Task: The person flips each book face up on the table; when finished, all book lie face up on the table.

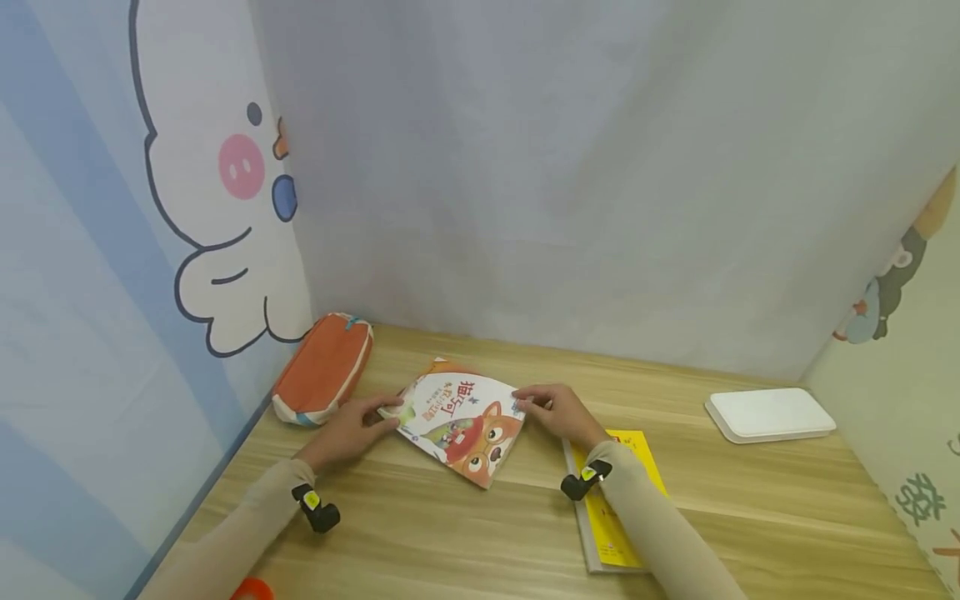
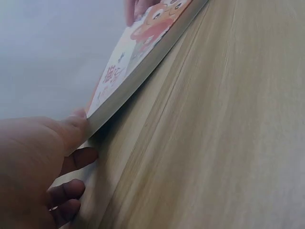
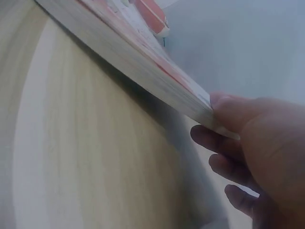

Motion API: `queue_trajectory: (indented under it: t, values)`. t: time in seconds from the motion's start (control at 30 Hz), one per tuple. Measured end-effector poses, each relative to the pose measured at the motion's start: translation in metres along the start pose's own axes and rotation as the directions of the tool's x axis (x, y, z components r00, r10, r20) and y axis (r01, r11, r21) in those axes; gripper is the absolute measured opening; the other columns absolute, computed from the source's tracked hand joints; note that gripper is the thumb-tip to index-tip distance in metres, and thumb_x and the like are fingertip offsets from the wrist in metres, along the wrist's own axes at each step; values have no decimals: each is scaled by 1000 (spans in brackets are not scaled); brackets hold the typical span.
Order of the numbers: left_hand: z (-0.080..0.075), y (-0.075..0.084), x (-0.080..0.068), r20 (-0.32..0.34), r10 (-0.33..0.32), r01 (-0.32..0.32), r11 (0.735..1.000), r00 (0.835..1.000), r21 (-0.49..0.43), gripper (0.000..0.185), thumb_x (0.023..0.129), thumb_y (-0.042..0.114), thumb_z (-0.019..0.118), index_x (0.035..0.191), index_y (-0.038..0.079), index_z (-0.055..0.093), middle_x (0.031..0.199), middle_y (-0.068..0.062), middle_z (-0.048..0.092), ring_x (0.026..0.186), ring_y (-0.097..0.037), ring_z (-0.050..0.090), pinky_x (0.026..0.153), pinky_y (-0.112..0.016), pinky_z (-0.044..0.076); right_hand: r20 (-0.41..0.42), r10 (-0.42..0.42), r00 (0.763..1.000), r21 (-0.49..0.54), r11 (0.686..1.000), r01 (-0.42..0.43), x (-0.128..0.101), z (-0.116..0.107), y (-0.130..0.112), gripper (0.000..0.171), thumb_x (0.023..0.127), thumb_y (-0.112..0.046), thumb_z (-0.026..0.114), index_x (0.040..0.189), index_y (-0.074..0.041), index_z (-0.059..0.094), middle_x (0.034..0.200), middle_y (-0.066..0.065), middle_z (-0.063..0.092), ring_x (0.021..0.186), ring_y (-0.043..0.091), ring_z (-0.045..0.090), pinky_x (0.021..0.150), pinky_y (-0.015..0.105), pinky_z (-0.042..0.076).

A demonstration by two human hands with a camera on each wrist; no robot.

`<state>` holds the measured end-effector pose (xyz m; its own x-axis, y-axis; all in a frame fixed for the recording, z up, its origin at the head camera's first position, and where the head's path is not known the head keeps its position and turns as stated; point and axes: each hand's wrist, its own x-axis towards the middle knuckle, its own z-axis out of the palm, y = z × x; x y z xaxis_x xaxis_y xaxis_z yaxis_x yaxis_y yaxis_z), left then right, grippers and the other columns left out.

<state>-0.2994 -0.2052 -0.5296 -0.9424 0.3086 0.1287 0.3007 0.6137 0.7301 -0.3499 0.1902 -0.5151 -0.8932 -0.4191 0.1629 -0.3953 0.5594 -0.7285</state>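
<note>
A children's book (image 1: 465, 421) with a cartoon fox on its cover is lifted slightly off the wooden table (image 1: 480, 533). My left hand (image 1: 352, 429) pinches its left corner, thumb on top and fingers curled beneath, as the left wrist view shows at the book (image 2: 138, 62). My right hand (image 1: 558, 412) grips the right corner the same way; in the right wrist view the thumb lies on the book (image 3: 143, 67) and the fingers (image 3: 214, 143) sit under it. A yellow book (image 1: 618, 517) lies flat under my right forearm.
An orange pencil case (image 1: 322, 367) rests at the back left against the cartoon wall panel. A white flat box (image 1: 768, 414) sits at the right rear. Fabric walls enclose the table on three sides. A small orange object (image 1: 251, 590) shows at the bottom edge.
</note>
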Motion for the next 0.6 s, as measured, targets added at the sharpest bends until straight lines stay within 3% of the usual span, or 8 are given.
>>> queue_trajectory:
  t: [0.13, 0.27, 0.37, 0.47, 0.6]
  values:
    - [1, 1, 0, -9, -6, 7, 1000, 1000, 16, 42, 99, 30, 70, 137, 14, 65, 101, -6, 72, 84, -9, 61, 75, -26, 49, 8, 8, 1000, -12, 1000, -8, -1, 1, 1, 22, 99, -29, 71, 119, -23, 78, 108, 1, 76, 83, 11, 61, 71, 23, 50]
    - [1, -1, 0, -25, 2, -2, 1000, 1000, 25, 43, 98, 28, 72, 137, 12, 66, 113, -10, 73, 87, -12, 63, 79, -30, 51, 0, -15, 1000, -36, 999, 15, -2, 3, 0, 23, 98, -29, 72, 118, -22, 78, 107, 1, 76, 84, 11, 62, 74, 24, 51]
    - [2, -2, 0, -38, 21, -18, 998, 999, 57, 41, 97, 27, 73, 134, 11, 67, 131, -13, 70, 102, -22, 68, 92, -42, 54, -17, -43, 999, -79, 996, 41, -2, 6, 0, 21, 97, -27, 73, 115, -19, 79, 109, 3, 77, 90, 16, 67, 82, 31, 56]
    - [1, -2, 1, -34, 14, -11, 996, 999, 83, 40, 96, 27, 73, 133, 12, 69, 138, -14, 67, 122, -33, 63, 107, -55, 48, -37, -109, 993, -172, 980, 101, -4, 10, -3, 18, 95, -23, 74, 110, -15, 80, 116, 9, 77, 105, 26, 70, 96, 45, 56]
    - [-1, -1, 1, -8, -19, 20, 996, 1000, 84, 41, 97, 30, 71, 135, 14, 67, 141, -14, 63, 135, -37, 54, 115, -60, 39, -49, -198, 979, -342, 924, 170, -13, 20, -13, 22, 92, -30, 77, 109, -15, 80, 125, 15, 72, 118, 35, 65, 101, 56, 48]
